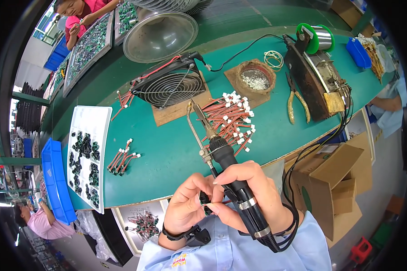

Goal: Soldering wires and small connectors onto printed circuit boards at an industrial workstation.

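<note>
My right hand (257, 184) is wrapped round a black soldering iron (224, 153) with a thin metal solder-feed tube (195, 131) clamped alongside it. The iron's tip points away from me, over the green bench. Close to my chest, my left hand (185, 202) pinches a small black part with a bit of green board (205, 199). My right thumb and fingertip also reach in beside that part, and fingers partly hide it. Beyond the iron lies a pile of red-and-black wires with white connectors (230, 118). Several wired small boards (122, 160) rest farther left.
A white tray (97, 126) of black parts and a blue tray (54, 180) stand left. Behind are a fan (169, 88) and a dish of solder bits (255, 79). Pliers (297, 101), a solder-feeding unit (309, 77) and a solder spool (321, 38) sit right. Cables hang over the bench edge.
</note>
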Demonstrator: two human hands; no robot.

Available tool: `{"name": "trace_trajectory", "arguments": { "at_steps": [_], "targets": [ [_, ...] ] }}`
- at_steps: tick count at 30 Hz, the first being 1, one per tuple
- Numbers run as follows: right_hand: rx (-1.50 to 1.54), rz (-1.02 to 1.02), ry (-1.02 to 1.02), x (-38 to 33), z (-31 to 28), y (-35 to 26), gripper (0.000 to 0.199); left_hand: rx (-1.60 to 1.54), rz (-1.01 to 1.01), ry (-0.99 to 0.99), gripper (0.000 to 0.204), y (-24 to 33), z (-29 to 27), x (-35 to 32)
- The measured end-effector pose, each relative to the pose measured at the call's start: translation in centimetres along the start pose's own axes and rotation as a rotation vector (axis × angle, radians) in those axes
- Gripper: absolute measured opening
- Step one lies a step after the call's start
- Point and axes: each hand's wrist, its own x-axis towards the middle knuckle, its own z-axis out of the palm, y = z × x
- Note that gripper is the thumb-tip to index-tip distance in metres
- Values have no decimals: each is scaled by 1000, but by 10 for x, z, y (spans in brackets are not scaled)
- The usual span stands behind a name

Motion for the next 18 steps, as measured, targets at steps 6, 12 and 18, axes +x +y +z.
{"name": "trace_trajectory", "arguments": {
  "at_steps": [6, 12, 18],
  "targets": [
    [-24, -20, 10, 1, -1, 1, 49, -3, -13, 28, 29, 0, 0, -1],
    [-32, -50, 8, 2, -2, 1, 49, -6, -13, 29, 28, 0, -1, -1],
    [-34, -42, -1, 3, -4, 1, 50, 20, 2, -9, 27, 1, -3, 0]
  ]
}}
